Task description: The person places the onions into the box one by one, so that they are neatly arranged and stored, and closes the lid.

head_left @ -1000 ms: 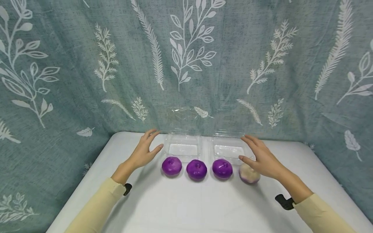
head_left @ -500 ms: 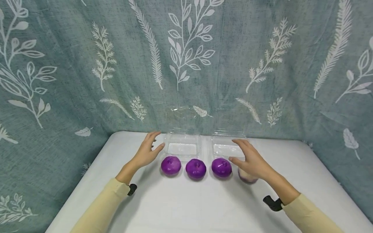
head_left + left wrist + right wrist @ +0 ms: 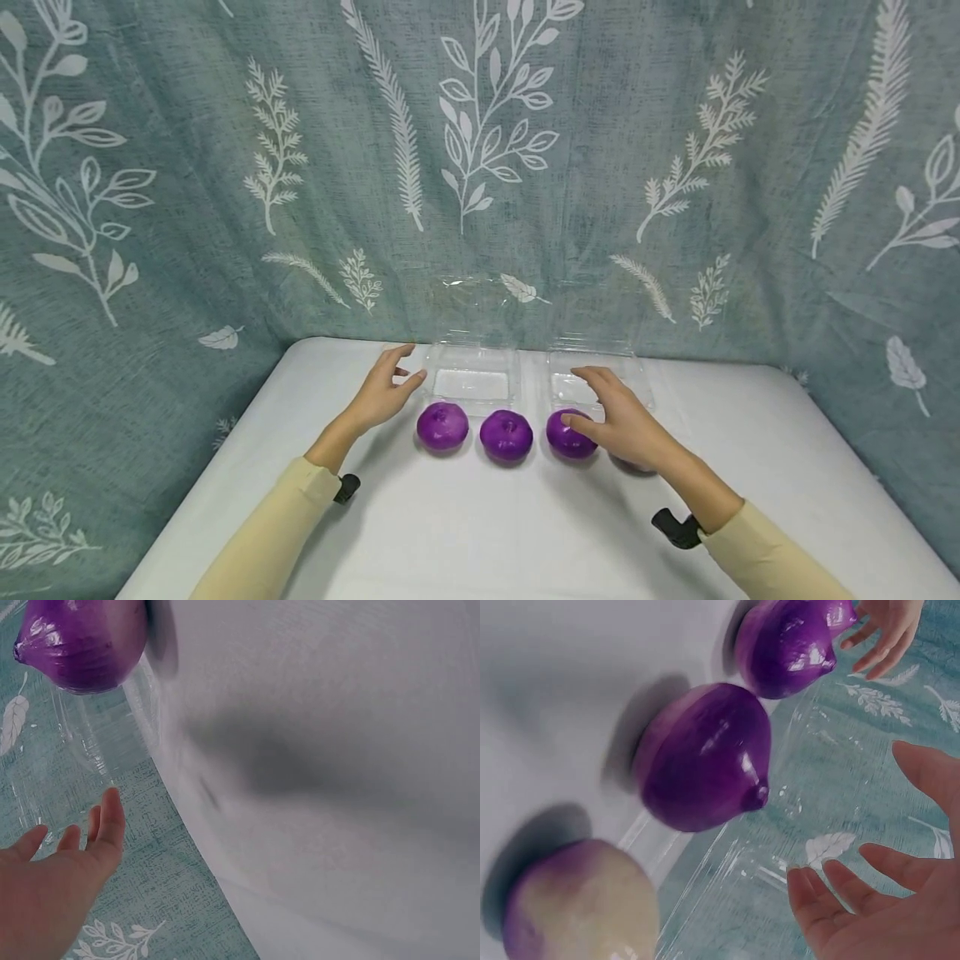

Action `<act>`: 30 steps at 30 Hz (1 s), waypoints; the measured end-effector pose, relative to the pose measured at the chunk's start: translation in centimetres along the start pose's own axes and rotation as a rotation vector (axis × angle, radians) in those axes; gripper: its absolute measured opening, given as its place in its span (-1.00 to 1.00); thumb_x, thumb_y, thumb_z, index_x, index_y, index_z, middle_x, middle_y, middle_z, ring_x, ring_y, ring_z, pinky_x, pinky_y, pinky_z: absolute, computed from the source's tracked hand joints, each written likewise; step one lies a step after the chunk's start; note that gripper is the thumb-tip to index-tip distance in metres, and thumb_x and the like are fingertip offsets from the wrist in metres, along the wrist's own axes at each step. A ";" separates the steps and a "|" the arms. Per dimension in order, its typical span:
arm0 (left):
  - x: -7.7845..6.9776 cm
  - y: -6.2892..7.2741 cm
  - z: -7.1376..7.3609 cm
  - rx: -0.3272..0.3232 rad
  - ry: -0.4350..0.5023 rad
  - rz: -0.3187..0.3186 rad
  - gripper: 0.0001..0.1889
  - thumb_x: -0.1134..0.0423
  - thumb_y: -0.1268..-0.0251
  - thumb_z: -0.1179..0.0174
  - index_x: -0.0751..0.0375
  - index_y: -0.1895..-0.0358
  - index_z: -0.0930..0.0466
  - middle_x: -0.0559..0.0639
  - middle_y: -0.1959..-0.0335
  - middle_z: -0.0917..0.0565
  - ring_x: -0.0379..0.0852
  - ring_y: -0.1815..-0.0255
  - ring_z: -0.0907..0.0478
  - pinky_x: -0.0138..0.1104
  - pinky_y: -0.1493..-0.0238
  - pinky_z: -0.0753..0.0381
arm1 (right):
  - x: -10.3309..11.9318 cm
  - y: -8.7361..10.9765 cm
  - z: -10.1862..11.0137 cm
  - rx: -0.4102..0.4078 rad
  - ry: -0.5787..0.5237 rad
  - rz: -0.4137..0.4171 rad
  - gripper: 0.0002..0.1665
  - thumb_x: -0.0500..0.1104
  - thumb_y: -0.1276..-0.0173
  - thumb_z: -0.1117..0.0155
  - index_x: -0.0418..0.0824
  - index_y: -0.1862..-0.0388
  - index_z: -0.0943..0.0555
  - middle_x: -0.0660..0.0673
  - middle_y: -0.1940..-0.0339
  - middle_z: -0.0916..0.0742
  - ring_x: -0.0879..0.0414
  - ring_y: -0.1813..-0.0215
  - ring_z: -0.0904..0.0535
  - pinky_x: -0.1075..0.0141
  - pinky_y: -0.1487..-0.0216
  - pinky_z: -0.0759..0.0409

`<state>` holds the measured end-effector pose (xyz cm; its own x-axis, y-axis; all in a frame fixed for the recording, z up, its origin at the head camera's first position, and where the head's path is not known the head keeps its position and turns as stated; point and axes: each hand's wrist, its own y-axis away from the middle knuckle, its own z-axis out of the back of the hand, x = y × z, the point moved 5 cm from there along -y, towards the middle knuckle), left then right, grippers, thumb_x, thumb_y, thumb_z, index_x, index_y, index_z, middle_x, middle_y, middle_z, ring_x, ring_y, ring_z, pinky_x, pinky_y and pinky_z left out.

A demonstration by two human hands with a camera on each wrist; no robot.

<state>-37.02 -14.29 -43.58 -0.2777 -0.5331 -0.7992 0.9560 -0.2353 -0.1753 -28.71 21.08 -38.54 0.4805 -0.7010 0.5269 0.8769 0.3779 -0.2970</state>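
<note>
The counter (image 3: 450, 533) has room toward both side edges. Two clear open containers (image 3: 471, 386) sit near its far edge; before them, three purple onions (image 3: 506, 437) and a pale onion (image 3: 592, 907). Left hand (image 3: 378, 396) and right hand (image 3: 621, 421) hover, fingers spread.

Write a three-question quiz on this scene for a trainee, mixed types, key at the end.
1. Multiple choice: how many clear plastic containers show in the head view? A) one B) two C) four
2. Fill in: in the right wrist view, the lowest onion-like vegetable looks mostly ____ in colour.
3. True or false: the right hand is gripping that vegetable.

Key: 1. B. 2. Pale cream. 3. False; it holds nothing.
</note>
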 end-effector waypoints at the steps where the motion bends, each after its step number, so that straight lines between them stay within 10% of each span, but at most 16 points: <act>1: 0.1 0.0 0.0 0.001 0.010 0.011 -0.33 0.06 -0.57 -0.14 0.22 -0.58 -0.16 0.25 -0.51 -0.24 0.30 -0.39 -0.39 0.07 -0.32 -0.58 | 0.1 -0.1 -0.2 0.003 -0.003 0.001 -0.16 -0.04 -0.37 -0.45 -0.37 -0.48 -0.34 -0.37 -0.43 -0.46 -0.36 -0.37 -0.44 -0.30 -0.31 -0.51; 30: 1.9 -0.9 -1.8 -0.035 0.323 0.234 -0.39 0.26 -0.52 -0.20 0.41 -0.50 -0.24 0.36 -0.40 -0.36 0.27 -0.29 -0.51 -0.19 -0.16 -0.73 | 3.1 -1.5 -6.2 0.118 -0.021 -0.061 -0.18 -0.05 -0.33 -0.45 -0.43 -0.43 -0.39 -0.37 -0.36 -0.49 -0.29 -0.38 -0.45 -0.19 -0.42 -0.48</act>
<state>-38.25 -13.62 -45.98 -0.0136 -0.2843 -0.9586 0.9940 -0.1075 0.0178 -28.59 14.61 -41.45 0.4249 -0.7128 0.5580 0.8991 0.4038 -0.1688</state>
